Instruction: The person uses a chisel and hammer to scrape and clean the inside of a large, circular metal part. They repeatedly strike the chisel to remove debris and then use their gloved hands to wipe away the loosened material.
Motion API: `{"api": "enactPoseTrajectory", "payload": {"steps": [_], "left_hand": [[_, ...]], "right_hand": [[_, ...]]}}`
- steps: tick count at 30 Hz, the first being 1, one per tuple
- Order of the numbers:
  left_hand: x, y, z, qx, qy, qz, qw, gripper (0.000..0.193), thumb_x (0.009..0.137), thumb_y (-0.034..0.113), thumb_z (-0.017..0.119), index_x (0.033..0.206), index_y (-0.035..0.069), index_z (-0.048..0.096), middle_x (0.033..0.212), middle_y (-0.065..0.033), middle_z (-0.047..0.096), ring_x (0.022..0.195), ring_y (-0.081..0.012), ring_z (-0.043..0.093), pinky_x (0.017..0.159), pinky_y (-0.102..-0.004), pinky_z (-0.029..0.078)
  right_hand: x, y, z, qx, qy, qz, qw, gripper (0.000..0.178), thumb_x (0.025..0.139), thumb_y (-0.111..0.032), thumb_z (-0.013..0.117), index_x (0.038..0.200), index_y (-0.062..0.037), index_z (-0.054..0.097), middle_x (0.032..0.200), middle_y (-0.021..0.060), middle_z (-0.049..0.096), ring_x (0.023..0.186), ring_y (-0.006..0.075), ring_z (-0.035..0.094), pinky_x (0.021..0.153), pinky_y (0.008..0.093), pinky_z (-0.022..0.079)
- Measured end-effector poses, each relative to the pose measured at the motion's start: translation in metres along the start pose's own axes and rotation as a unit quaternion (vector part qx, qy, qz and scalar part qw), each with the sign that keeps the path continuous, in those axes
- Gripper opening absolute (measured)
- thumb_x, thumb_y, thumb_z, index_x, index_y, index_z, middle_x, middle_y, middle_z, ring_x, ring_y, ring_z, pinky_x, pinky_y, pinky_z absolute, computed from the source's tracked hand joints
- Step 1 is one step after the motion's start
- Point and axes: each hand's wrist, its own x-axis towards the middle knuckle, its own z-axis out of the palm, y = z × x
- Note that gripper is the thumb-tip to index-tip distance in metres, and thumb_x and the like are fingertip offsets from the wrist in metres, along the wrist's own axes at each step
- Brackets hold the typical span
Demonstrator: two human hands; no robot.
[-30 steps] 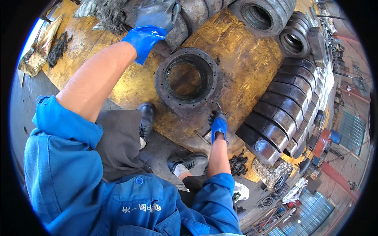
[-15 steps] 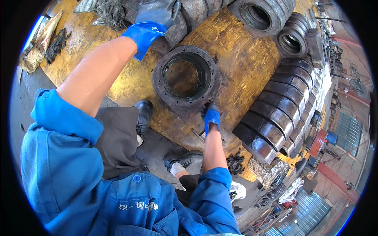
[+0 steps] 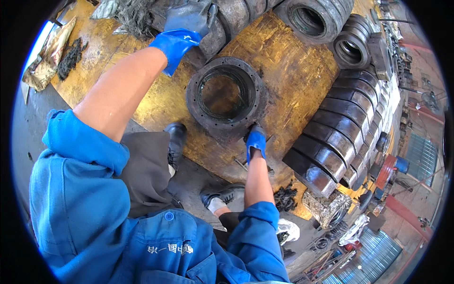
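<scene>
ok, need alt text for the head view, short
A person in blue work clothes and blue gloves leans over a grimy yellow workbench, right hand on the rim of a dark round flanged housing, left hand on greasy metal parts. Dark steel rings line the right.

L hand: blue glove w/ dark grimy palm and fingers, arm stretched far fwd and up, bare forearm, blue sleeve pushed up past elbow, fingers curled down in a loose grip. R hand: blue glove, arm reaching straight fwd and lower, forearm bare, sleeve bunched at elbow, fingers bent and pressed down, not spread.
</scene>
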Motion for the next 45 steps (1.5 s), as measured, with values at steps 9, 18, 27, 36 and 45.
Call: {"api": "enactPoseTrajectory", "payload": {"steps": [9,18,27,36,45], "left_hand": [[-0.007,-0.017,-0.007,0.021,-0.010,0.001,1.000,0.035,0.090,0.025,0.055,0.116,0.006,0.067,0.117,-0.0169,0.068,0.109,-0.0344,0.064,0.090,-0.0481,0.051],[-0.012,-0.017,-0.003,0.058,-0.037,0.027,0.997,0.037,0.088,0.026,0.055,0.118,0.006,0.066,0.117,-0.0165,0.068,0.107,-0.0338,0.065,0.087,-0.0486,0.052],[-0.011,-0.015,0.012,0.046,-0.044,0.006,0.998,0.032,0.092,0.028,0.056,0.116,0.008,0.065,0.111,-0.0184,0.069,0.100,-0.0344,0.067,0.083,-0.0486,0.052],[0.004,-0.005,-0.003,-0.019,0.021,0.004,1.000,0.033,0.088,0.022,0.057,0.114,0.004,0.066,0.119,-0.0198,0.066,0.109,-0.0342,0.064,0.091,-0.0479,0.051],[-0.004,-0.026,-0.022,-0.007,0.019,0.107,0.994,0.025,0.091,0.020,0.056,0.106,0.003,0.068,0.116,-0.0189,0.068,0.109,-0.0343,0.064,0.094,-0.0498,0.050]], "right_hand": [[-0.005,0.023,-0.032,0.227,-0.065,0.170,0.957,0.038,0.102,-0.040,0.048,0.102,-0.0076,0.068,0.065,0.0063,0.060,0.051,0.0204,0.056,0.045,0.0328,0.042],[-0.010,0.021,-0.049,0.198,-0.029,0.206,0.958,0.040,0.103,-0.045,0.045,0.091,-0.0109,0.062,0.059,0.0018,0.050,0.045,0.0178,0.046,0.041,0.0303,0.036],[-0.010,-0.011,-0.001,-0.049,-0.017,0.023,0.998,0.028,0.102,-0.033,0.052,0.084,-0.0138,0.062,0.062,0.0029,0.056,0.049,0.0179,0.051,0.045,0.0327,0.043],[0.004,0.016,-0.031,0.228,-0.057,0.167,0.958,0.035,0.101,-0.038,0.048,0.088,-0.0099,0.065,0.059,0.0031,0.055,0.047,0.0202,0.051,0.042,0.0337,0.038],[-0.008,0.007,-0.060,0.190,-0.074,0.298,0.933,0.039,0.104,-0.045,0.043,0.097,-0.0110,0.061,0.062,0.0025,0.051,0.049,0.0187,0.047,0.043,0.0343,0.036]]}}
